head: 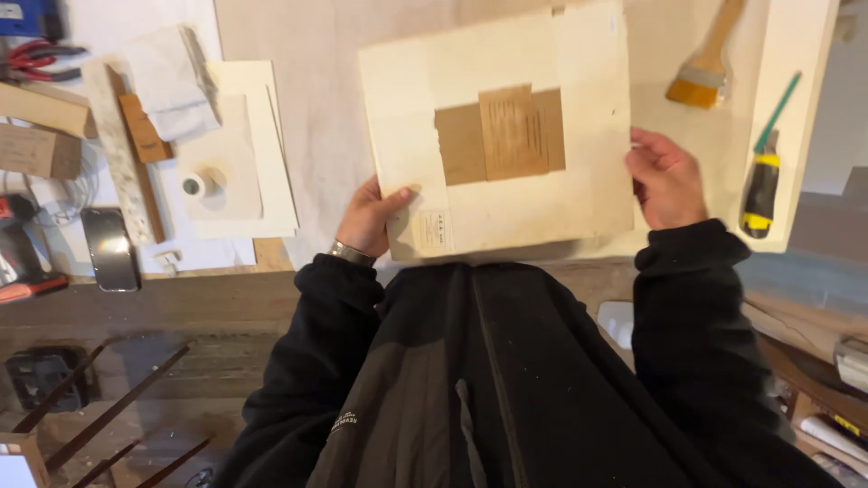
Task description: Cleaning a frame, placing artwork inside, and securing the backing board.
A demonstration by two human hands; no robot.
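A large, cream-coloured square board [506, 136] with a brown cardboard patch [500, 136] stuck near its middle is held over the near edge of a pale plywood workbench [307, 108], just in front of the person's chest. A small pale label sits at its near left corner.

The left hand [369, 220] grips the board's near left edge, thumb lying on the top face and the other fingers curled under it. A metal watch band shows at that wrist. The right hand [667, 179] is at the board's right edge with its fingers bent inward; whether they clamp the edge or only rest against it cannot be told. Both arms wear black sleeves.

Right of the board, a flat paintbrush with a wooden handle and orange bristles [707, 65] lies far on the bench. Further right, a screwdriver with a black and yellow handle and a green shaft [765, 172] lies on a pale wooden plank [805, 54].

Left of the board lie stacked cream sheets [258, 154] with a small roll of white tape [193, 185] on them. Beyond these are a folded grey cloth [167, 81], a long pale strip [117, 154], a dark phone [108, 248] near the bench edge, and red-handled pliers [36, 56] at the far left.
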